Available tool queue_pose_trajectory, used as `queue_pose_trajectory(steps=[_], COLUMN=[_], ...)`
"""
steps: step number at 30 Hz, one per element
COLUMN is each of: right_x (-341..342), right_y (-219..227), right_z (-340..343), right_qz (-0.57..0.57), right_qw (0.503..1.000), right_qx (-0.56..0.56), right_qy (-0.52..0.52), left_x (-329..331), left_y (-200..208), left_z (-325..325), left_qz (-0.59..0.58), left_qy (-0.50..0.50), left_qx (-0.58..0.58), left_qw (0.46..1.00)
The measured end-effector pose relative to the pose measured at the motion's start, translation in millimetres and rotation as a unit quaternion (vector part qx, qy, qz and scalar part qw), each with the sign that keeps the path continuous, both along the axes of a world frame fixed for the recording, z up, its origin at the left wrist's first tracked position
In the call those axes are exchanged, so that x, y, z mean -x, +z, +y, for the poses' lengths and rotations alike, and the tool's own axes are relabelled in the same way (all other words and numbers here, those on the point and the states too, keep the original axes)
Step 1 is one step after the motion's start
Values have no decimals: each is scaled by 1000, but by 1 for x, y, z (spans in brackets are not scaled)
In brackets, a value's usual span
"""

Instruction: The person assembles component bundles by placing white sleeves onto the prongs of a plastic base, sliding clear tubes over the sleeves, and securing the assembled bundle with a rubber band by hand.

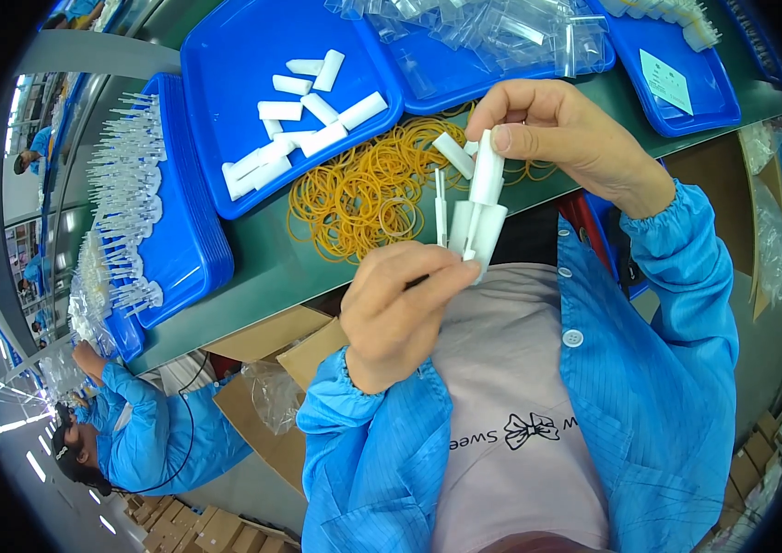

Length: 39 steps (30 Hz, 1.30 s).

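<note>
My left hand [395,313] pinches a white plastic part with thin prongs [440,207] and a short white piece [492,227], close in front of my chest. From above, my right hand [584,147] grips a white cylinder [487,181] between thumb and fingers. The cylinder's lower end meets the short white piece; whether they are joined I cannot tell. Another white cylinder [453,155] shows beside my right fingertips; I cannot tell whether it is held or lies on the table. Behind the hands, yellow rubber bands [354,203] form a loose heap.
A blue tray [211,55] holds several white cylinders. To its right, another blue tray [464,103] bears clear plastic bags. Stacked blue trays [193,249] at left carry many thin-pronged white parts [123,175]. A co-worker in blue [170,433] sits at lower left, near an open carton [266,415].
</note>
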State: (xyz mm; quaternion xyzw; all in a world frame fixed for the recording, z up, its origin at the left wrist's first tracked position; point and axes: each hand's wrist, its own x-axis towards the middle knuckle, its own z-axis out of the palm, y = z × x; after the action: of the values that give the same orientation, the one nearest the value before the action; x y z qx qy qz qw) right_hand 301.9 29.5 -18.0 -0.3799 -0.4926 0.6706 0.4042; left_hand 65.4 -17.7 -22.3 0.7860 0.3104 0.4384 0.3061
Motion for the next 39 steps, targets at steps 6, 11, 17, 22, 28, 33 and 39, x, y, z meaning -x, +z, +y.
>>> queue_pose_trajectory(steps=[6,11,17,22,28,33,39], right_x=[-11,-16,-2,9,15,19,26], right_y=[6,19,20,17,13,3,-21], right_z=[5,6,3,-6,-18,-2,8], right_qz=[-39,-89,-88,-83,-84,-115,-397], right_qw=[997,992,989,989,992,968,822], right_qx=[34,10,11,-67,-86,-216,-394], right_qy=[58,87,117,101,46,-54,-108], left_x=[-3,4,-5,-11,1,3,13], left_y=[2,2,3,-1,-10,-12,-16], left_z=[-2,1,1,-8,-1,10,16], left_qz=[66,-38,31,-69,-85,-66,-95], left_qy=[-23,-41,-56,90,42,96,135], left_qx=[-90,71,-64,-35,59,115,139], left_qw=[993,996,996,993,994,987,976])
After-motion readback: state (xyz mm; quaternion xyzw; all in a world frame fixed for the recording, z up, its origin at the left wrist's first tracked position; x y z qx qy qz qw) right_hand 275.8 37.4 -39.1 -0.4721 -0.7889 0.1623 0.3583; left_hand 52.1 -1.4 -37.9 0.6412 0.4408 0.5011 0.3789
